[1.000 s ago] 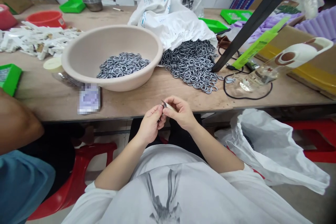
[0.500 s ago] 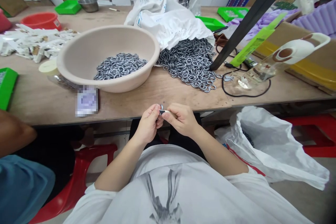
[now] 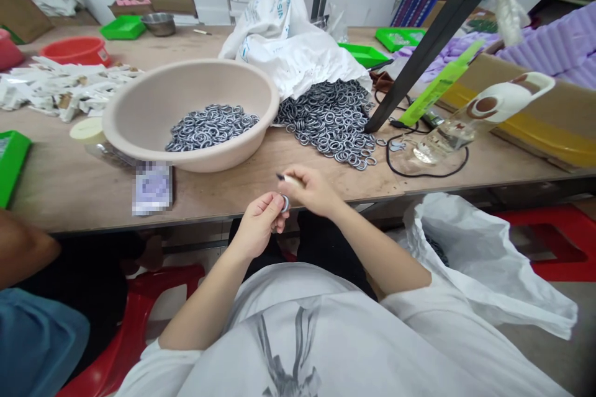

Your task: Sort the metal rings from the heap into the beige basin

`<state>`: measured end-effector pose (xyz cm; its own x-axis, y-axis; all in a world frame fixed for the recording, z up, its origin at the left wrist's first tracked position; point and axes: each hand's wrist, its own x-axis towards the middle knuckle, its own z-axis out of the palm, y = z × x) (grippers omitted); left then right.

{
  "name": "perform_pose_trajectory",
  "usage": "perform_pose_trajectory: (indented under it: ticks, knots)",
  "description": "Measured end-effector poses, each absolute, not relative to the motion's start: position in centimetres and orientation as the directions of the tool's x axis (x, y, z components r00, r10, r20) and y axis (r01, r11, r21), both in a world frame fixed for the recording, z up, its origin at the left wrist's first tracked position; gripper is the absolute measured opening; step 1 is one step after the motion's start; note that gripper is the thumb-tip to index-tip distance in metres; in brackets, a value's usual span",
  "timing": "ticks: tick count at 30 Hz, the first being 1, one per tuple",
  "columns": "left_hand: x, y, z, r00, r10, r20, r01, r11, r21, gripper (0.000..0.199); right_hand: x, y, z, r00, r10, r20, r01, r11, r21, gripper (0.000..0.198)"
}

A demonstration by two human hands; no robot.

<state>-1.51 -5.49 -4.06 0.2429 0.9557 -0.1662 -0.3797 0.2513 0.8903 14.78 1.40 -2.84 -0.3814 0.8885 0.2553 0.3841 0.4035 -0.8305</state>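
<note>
The left hand (image 3: 261, 223) pinches a small metal ring (image 3: 285, 203) between thumb and fingertips, just below the near edge of the wooden table (image 3: 69, 180); the right hand (image 3: 314, 189) is closed round a thin pointed tool (image 3: 285, 178), whose dark tip sticks out to the left just above the ring, with a small gap between them; on the table beyond the hands a beige basin (image 3: 139, 118) holds a heap of like rings; to its right a larger pile of rings (image 3: 333, 121) spills from a white sack (image 3: 288, 43); a blurred card (image 3: 151, 188) lies just before the basin; another person's arm (image 3: 23, 248) shows at far left.
</note>
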Motion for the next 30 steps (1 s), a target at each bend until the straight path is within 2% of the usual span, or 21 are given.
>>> perform_pose_trajectory:
  ticks: [2, 4, 5, 7, 9, 11, 13, 15, 17, 19, 23, 27, 30]
  knots:
    - [-1.5, -5.6, -4.1, 0.253, 0.951, -0.175, -0.386, 0.265, 0.883, 0.039, 14.7, 4.9, -2.4, -0.222, 0.936, 0.273, 0.643, 0.351, -0.681, 0.033]
    - [-1.6, -5.7, -4.0, 0.259, 0.947, -0.191, -0.407, 0.286, 0.867, 0.036, 15.0, 8.5, -2.1, -0.090, 0.955, 0.283, 0.869, 0.214, -0.445, 0.029]
    - [-1.7, -5.8, -4.0, 0.257, 0.944, -0.205, -0.423, 0.301, 0.854, 0.034, 15.2, 10.0, -2.0, -0.052, 0.963, 0.264, 0.926, 0.146, -0.348, 0.029]
    - [-1.9, -5.9, -4.0, 0.241, 0.940, -0.243, -0.462, 0.331, 0.823, 0.036, 15.6, 12.1, -1.9, -0.035, 0.973, 0.227, 0.969, 0.088, -0.231, 0.027]
    - [-2.2, -5.8, -4.0, 0.221, 0.933, -0.284, -0.501, 0.358, 0.788, 0.036, 16.1, 12.8, -1.8, -0.036, 0.976, 0.214, 0.973, 0.083, -0.215, 0.026]
    - [-2.4, -5.6, -4.0, 0.206, 0.926, -0.315, -0.534, 0.376, 0.757, 0.035, 16.6, 12.2, -1.7, -0.028, 0.966, 0.257, 0.944, 0.110, -0.310, 0.022]
    - [-2.3, -5.3, -4.0, 0.190, 0.925, -0.329, -0.553, 0.378, 0.743, 0.034, 16.9, 10.3, -1.7, -0.017, 0.953, 0.301, 0.828, 0.183, -0.530, 0.019]
    - [-1.9, -5.0, -4.0, 0.166, 0.933, -0.319, -0.550, 0.356, 0.756, 0.035, 16.9, 7.5, -1.8, -0.046, 0.960, 0.275, 0.554, 0.254, -0.793, 0.023]
    - [-1.3, -4.7, -4.1, 0.139, 0.951, -0.276, -0.520, 0.308, 0.797, 0.037, 16.4, 4.1, -2.0, -0.137, 0.980, 0.147, 0.253, 0.178, -0.951, 0.032]
    - [-0.6, -4.5, -4.5, 0.120, 0.973, -0.198, -0.461, 0.231, 0.857, 0.039, 15.5, 0.8, -2.2, -0.193, 0.979, 0.060, 0.083, 0.077, -0.994, 0.039]
    - [0.2, -4.6, -5.4, 0.109, 0.993, -0.041, -0.324, 0.074, 0.943, 0.040, 14.0, -3.0, -2.3, -0.171, 0.985, 0.036, -0.107, 0.018, -0.994, 0.042]
    - [-0.2, -5.1, -5.4, 0.130, 0.991, -0.026, -0.327, 0.067, 0.943, 0.040, 13.3, -3.6, -2.4, -0.251, 0.966, 0.059, -0.194, 0.010, -0.981, 0.046]
    - [-0.6, -5.4, -4.8, 0.184, 0.981, -0.058, -0.366, 0.123, 0.922, 0.041, 13.3, -3.1, -2.7, -0.334, 0.937, 0.103, -0.175, 0.046, -0.984, 0.044]
